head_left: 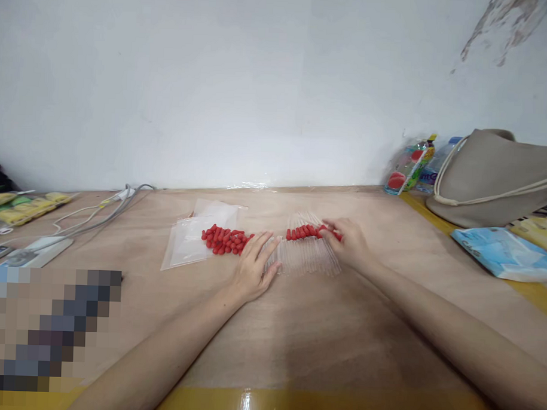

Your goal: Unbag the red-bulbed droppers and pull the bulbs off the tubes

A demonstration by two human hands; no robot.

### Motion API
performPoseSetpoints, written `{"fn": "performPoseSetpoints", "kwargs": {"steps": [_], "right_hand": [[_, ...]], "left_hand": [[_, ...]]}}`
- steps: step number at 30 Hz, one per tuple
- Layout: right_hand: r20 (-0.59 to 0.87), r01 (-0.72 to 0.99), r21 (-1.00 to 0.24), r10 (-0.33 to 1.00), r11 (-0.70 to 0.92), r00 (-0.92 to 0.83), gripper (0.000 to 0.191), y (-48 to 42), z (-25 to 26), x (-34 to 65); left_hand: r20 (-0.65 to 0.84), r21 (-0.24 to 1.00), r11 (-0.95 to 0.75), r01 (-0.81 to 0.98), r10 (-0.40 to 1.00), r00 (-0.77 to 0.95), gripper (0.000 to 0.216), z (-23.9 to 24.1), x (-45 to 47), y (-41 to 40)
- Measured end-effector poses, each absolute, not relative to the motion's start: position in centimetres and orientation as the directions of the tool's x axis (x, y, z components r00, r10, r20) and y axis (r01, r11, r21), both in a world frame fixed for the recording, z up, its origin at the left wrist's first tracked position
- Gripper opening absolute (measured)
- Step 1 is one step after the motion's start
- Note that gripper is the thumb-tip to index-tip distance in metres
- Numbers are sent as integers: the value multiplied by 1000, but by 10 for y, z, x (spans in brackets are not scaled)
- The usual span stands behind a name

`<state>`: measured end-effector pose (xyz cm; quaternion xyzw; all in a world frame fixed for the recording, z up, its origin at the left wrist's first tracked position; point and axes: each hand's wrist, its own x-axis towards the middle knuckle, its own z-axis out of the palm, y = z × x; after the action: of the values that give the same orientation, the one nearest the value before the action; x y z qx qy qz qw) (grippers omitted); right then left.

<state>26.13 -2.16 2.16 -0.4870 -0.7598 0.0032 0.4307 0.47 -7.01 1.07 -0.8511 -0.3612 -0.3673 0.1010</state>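
Observation:
A row of clear glass tubes (pixel 305 257) with red caps lies on the wooden table (pixel 296 337) in the middle. My left hand (pixel 253 264) rests flat with fingers stretched out, touching the left end of the row. Beside it sits a loose pile of red caps (pixel 225 239), partly on clear plastic bags (pixel 189 244). My right hand (pixel 350 240) is at the right end of the row, fingers curled and pinched at the red-capped tops (pixel 306 231); what the fingertips hold is too small to make out.
A beige bag (pixel 494 177) with cord handles stands at the right, a blue packet (pixel 500 252) before it, snack packets and a bottle (pixel 413 165) by the wall. Grey cables (pixel 98 214), a white device (pixel 38 250) and yellow-green packets (pixel 22 205) lie left. Yellow tape (pixel 293 406) edges the table.

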Motion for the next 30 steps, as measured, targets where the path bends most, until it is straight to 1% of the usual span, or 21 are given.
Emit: {"fn": "performPoseSetpoints", "kwargs": {"steps": [1, 2, 4, 6, 9, 11, 15, 21, 24, 30], "right_hand": [[683, 738, -325, 687, 591, -248, 21, -34, 17, 257], [706, 736, -252, 640, 629, -304, 18, -45, 12, 253], [734, 708, -155, 560, 689, -384, 14, -64, 4, 244], [748, 663, -113, 503, 740, -433, 14, -76, -1, 238], [753, 603, -96, 454, 792, -477, 16, -80, -3, 233], [746, 575, -85, 435, 814, -504, 16, -79, -3, 231], [745, 515, -44, 372, 856, -554, 24, -75, -3, 227], [749, 441, 41, 264, 897, -607, 19, -79, -1, 225], [751, 427, 69, 235, 902, -618, 19, -82, 0, 227], [753, 416, 127, 186, 901, -631, 19, -85, 1, 228]], "left_hand": [[716, 67, -715, 696, 520, 465, 51, 12, 6, -71], [723, 36, -715, 698, 501, 476, 50, 12, 6, -72], [695, -39, -736, 676, 466, 547, 45, 14, 9, -75], [650, -104, -762, 639, 433, 624, 36, 14, 11, -78], [639, -156, -777, 610, 392, 662, 21, 13, 15, -81], [653, -158, -779, 606, 378, 656, 16, 12, 17, -82], [655, -151, -805, 574, 353, 668, 14, 10, 20, -85], [637, -93, -847, 524, 354, 685, 19, 11, 16, -92], [633, -67, -862, 503, 353, 689, 19, 12, 14, -95], [640, -57, -881, 470, 329, 694, 16, 11, 13, -96]]}}
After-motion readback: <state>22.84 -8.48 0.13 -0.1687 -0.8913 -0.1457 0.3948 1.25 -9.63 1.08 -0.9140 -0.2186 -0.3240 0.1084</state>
